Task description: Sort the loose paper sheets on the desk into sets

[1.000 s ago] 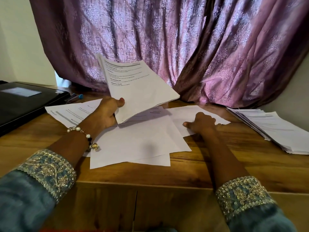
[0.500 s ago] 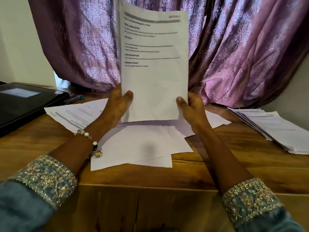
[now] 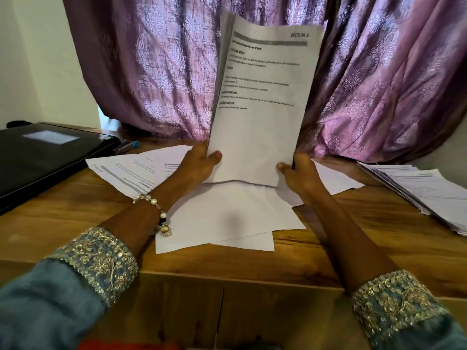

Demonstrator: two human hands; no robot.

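The paper sheets (image 3: 260, 117) that you picked up stood upright above the desk (image 3: 353, 238), and your right hand (image 3: 299, 173) had joined your left hand (image 3: 199, 165); both pinched the lower corners. You probably squared one set before placing it.

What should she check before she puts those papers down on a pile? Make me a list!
1. Both hands hold the papers: ok. The left hand and right hand grip the held sheets at the bottom corners.
2. Sheet edges lined up: not ok, the bottom edges look uneven.
3. Heading readable: ok, the top page says "Section".
4. Matching pile chosen: cannot tell; the side stack print is too small.
5. Desk room: ok beside the loose sheets.
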